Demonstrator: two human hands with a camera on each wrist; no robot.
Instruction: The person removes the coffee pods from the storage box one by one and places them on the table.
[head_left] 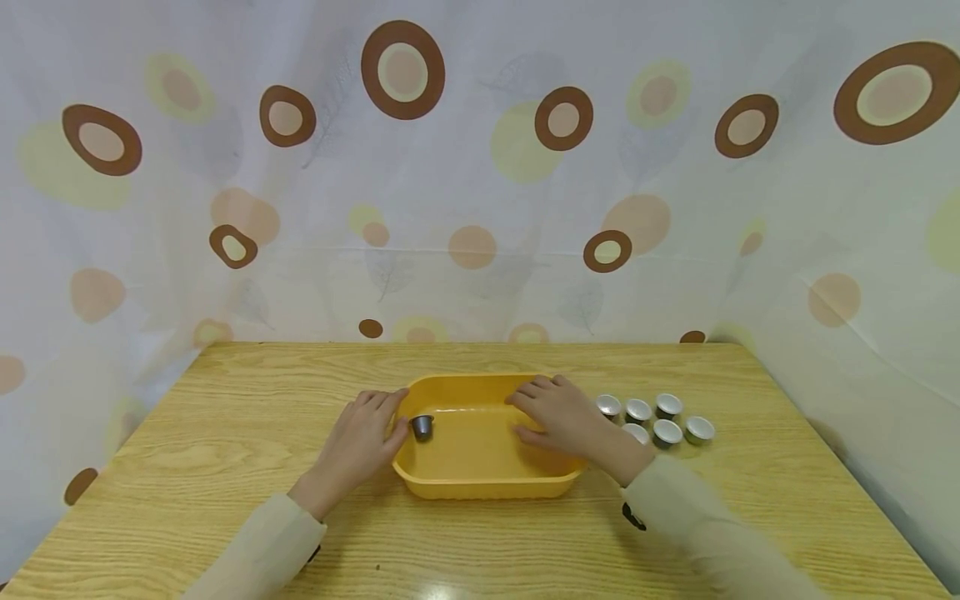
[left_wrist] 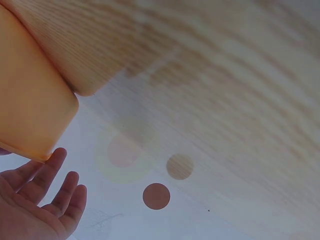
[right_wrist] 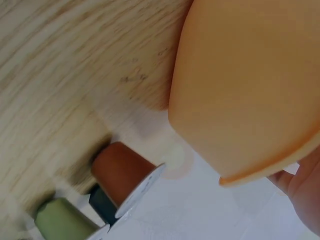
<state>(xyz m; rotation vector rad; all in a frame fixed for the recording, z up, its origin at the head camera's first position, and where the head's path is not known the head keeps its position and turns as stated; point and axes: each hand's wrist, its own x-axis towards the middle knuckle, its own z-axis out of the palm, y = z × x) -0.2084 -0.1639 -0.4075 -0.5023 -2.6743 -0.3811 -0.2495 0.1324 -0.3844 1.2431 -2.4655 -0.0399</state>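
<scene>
A yellow plastic tray (head_left: 487, 492) stands on the table in the head view. Inside it, by the left wall, lies one dark coffee capsule (head_left: 423, 427). My left hand (head_left: 363, 437) is at the tray's left rim, its fingers loosely extended with a fingertip right at the edge in the left wrist view. My right hand (head_left: 558, 417) reaches over the right rim with fingers spread above the inside, and nothing shows between thumb and fingers. Right of the tray, several coffee capsules (head_left: 667, 433) stand with white lids up; brown (right_wrist: 122, 172) and green (right_wrist: 65, 220) ones appear in the right wrist view.
The wooden table (head_left: 247, 417) reaches back to a patterned curtain (head_left: 472, 167) hung behind it and along both sides. My right forearm (head_left: 705, 525) passes just in front of the capsule group.
</scene>
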